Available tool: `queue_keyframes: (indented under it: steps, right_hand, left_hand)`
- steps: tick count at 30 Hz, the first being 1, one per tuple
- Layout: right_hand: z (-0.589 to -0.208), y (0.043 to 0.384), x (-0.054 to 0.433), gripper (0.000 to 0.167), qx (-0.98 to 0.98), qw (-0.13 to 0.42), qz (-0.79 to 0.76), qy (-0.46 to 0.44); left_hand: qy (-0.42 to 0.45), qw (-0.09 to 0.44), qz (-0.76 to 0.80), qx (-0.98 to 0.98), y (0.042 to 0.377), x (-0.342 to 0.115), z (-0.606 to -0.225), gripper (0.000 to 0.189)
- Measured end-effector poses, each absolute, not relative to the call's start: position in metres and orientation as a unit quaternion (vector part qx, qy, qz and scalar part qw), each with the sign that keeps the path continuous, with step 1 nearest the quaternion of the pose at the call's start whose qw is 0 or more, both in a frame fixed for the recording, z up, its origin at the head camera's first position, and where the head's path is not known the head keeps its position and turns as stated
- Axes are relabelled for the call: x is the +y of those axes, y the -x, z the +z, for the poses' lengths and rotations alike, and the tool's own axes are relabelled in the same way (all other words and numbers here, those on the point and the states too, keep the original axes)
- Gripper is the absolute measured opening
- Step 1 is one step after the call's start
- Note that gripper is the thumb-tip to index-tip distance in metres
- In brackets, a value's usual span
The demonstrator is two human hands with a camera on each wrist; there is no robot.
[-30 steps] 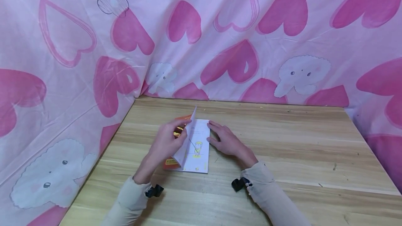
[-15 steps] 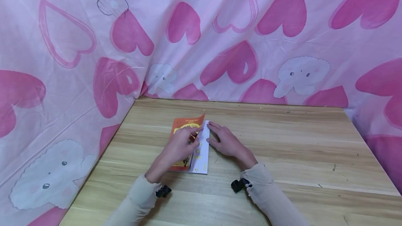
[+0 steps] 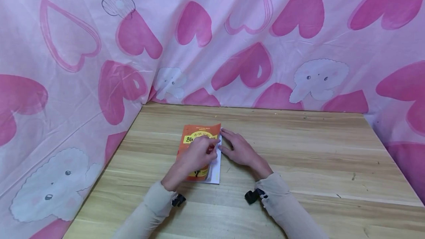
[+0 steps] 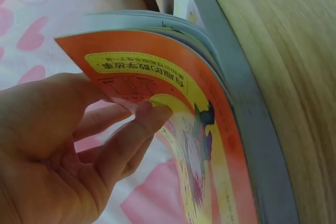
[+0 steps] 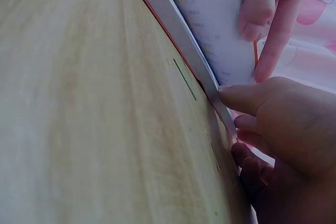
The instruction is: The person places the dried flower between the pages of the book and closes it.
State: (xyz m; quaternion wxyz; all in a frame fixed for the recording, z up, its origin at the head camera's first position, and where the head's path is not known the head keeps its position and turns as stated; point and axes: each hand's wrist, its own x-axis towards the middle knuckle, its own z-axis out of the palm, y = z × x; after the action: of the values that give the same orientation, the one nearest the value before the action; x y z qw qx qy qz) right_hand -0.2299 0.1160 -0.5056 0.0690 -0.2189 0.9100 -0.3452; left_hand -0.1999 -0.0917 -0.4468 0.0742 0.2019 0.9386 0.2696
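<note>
A paperback book with an orange and yellow front cover lies on the table, its printed title partly hidden. My left hand pinches the cover's free edge between thumb and fingers. In the left wrist view the cover bends upward, with some leaves lifted behind it. A strip of white page shows under the cover's right side. Against the book's right edge rests my right hand, fingers extended and relaxed. The right wrist view has its thumb touching the edge of the pages.
The wooden table reaches well to the right of the book. A pink cloth printed with hearts hangs along the back and both sides. Each wrist wears a small black camera.
My left hand has moved rightward, bringing the cover and some leaves over the drawing on the white page. The orange front now faces up. My right hand has stayed at the edge.
</note>
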Motion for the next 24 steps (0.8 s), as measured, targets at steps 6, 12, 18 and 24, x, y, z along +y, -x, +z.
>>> queue_keyframes:
  steps: [6,12,18,24]
  right_hand:
    - [-0.508,0.231,0.118,0.067,0.904,0.053,-0.359,0.226]
    - [-0.508,0.231,0.121,0.060,0.893,0.042,-0.392,0.218]
    - [-0.509,0.231,0.125,0.046,0.879,0.033,-0.440,0.180]
    - [-0.508,0.231,0.129,0.046,0.859,0.045,-0.483,0.161]
  left_hand:
    - [-0.225,0.057,0.243,0.942,0.201,-0.086,-0.449,0.041]
    - [-0.236,0.047,0.213,0.947,0.198,-0.081,-0.449,0.035]
    - [-0.241,0.018,0.132,0.961,0.190,-0.075,-0.455,0.028]
    - [-0.253,0.026,0.125,0.959,0.188,-0.072,-0.458,0.026]
